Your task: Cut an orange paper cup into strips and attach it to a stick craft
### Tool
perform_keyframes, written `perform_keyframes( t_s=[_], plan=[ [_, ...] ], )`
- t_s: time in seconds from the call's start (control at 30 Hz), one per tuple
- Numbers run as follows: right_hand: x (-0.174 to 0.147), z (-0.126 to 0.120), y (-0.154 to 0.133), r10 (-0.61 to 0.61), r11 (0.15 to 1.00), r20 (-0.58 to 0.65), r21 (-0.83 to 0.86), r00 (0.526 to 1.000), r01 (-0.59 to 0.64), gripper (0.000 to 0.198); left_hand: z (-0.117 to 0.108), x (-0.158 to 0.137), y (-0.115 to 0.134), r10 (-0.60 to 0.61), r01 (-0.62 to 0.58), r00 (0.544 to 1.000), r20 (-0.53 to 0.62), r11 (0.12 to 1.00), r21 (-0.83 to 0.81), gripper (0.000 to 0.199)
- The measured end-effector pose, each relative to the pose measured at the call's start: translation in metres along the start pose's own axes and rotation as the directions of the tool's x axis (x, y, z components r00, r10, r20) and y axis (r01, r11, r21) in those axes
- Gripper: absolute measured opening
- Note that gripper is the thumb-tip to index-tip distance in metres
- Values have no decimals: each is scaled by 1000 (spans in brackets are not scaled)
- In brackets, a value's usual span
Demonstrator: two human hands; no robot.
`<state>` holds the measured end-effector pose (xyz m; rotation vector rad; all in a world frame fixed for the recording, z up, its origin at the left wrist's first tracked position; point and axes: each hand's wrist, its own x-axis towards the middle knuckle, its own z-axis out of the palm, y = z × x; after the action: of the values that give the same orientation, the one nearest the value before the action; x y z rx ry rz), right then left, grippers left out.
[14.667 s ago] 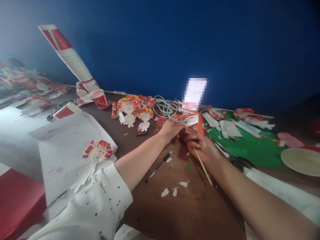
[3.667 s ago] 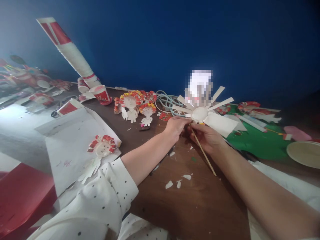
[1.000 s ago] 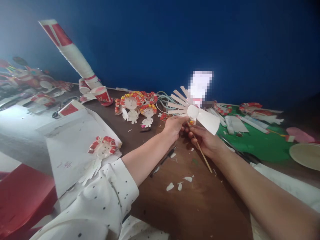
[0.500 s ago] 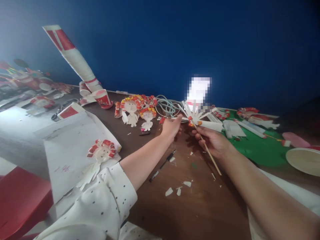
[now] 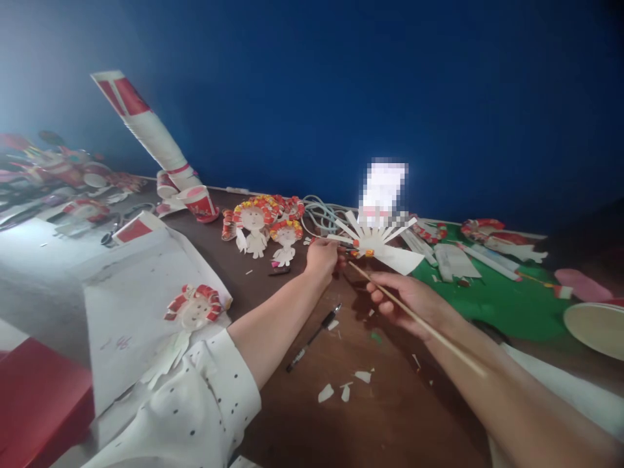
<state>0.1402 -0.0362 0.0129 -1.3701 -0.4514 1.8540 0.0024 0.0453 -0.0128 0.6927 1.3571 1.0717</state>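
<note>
My left hand (image 5: 322,257) pinches the left side of a white cut-paper piece (image 5: 397,257), whose strips spread like a fan. Some strip ends are rolled into orange and yellow curls (image 5: 366,253). A thin wooden stick (image 5: 439,337) lies between the thumb and fingers of my right hand (image 5: 402,296). It slants from near the left fingers back over the right forearm, its far tip just below the curls. Beneath my hands, a black pen (image 5: 314,338) and several paper scraps (image 5: 363,376) lie on the brown table (image 5: 390,422).
Paper dolls with curled hair (image 5: 254,227) stand behind my left hand, near a coiled cable (image 5: 324,211). One more doll (image 5: 195,309) lies on a white sheet (image 5: 112,312). Stacked paper cups (image 5: 158,140) lean at the blue wall. A green mat (image 5: 511,312) lies right.
The stick's tip has come away from the curls, and the stick now tilts further over my right forearm. My left hand has closed on the paper piece's left side. The view has shifted slightly.
</note>
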Motion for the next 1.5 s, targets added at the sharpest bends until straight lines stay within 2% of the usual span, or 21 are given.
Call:
perform_keyframes(
  t_s=[0.07, 0.13, 0.2, 0.27, 0.33, 0.43, 0.5, 0.57, 0.67, 0.8, 0.87, 0.97, 1.03, 1.1, 1.2, 1.27, 1.33, 1.4, 1.5],
  plan=[
    [-7, 9, 8, 2, 1000, 108, 27, 994, -5, 6, 0, 1, -1, 1, -1, 1000, 21, 1000, 14, 7],
    [-12, 16, 15, -47, 997, 174, 63, 984, 36, 7, 0, 2, -2, -4, 3, 999, 36, 1000, 20, 7],
    [-12, 18, 17, -119, 989, 154, 107, 981, 103, 8, -1, 4, -1, 10, -10, 1000, 24, 999, 34, 8],
    [-9, 17, 17, -164, 978, 101, 148, 981, 148, 9, -3, 5, 0, 79, -78, 997, -7, 995, 68, 13],
    [-5, 14, 17, -163, 974, 77, 171, 984, 148, 9, -5, 6, 2, 185, -182, 983, -20, 977, 109, 26],
    [-1, 12, 19, -147, 978, 91, 161, 985, 131, 7, -8, 8, 5, 313, -312, 950, 25, 934, 173, 43],
    [1, 11, 22, -145, 981, 105, 141, 984, 130, 7, -9, 11, 5, 363, -370, 929, 72, 900, 232, 41],
    [3, 10, 24, -154, 982, 116, 126, 981, 139, 8, -10, 15, 4, 382, -395, 919, 103, 875, 281, 28],
    [8, 8, 25, -201, 973, 125, 139, 972, 183, 11, -9, 19, 0, 316, -334, 942, 111, 912, 236, 16],
    [14, 5, 22, -306, 943, 100, 172, 947, 286, 15, -7, 12, -2, 146, -143, 965, 216, 989, -33, 10],
    [15, 4, 21, -345, 928, 85, 176, 935, 327, 16, -7, 5, 0, 76, -20, 935, 345, 986, -163, 5],
    [10, 6, 20, -413, 905, 92, 152, 906, 397, 15, -9, -5, 6, 85, 85, 848, 523, 952, -294, 5],
    [5, 8, 20, -476, 878, 100, 108, 874, 466, 17, -11, -9, 9, 109, 120, 807, 581, 932, -341, 9],
    [1, 10, 20, -525, 851, 110, 55, 844, 522, 18, -13, -11, 11, 135, 118, 799, 586, 920, -374, 9],
    [0, 11, 21, -548, 835, 106, -2, 830, 551, 19, -12, -10, 7, 137, 98, 808, 573, 928, -360, 7],
    [4, 9, 22, -543, 838, 67, -24, 837, 545, 19, -10, -8, 1, 86, 94, 806, 586, 958, -270, 5],
    [10, 6, 23, -507, 860, 19, -49, 862, 507, 19, -6, -7, -4, 6, 84, 820, 573, 988, -131, 6],
    [16, 3, 24, -441, 896, -4, -65, 897, 440, 18, -3, -6, -8, -32, 79, 842, 538, 995, -64, 10],
    [21, -1, 23, -385, 922, -9, -48, 923, 384, 18, -1, -6, -9, -53, 74, 836, 546, 997, -16, 9]
  ],
)
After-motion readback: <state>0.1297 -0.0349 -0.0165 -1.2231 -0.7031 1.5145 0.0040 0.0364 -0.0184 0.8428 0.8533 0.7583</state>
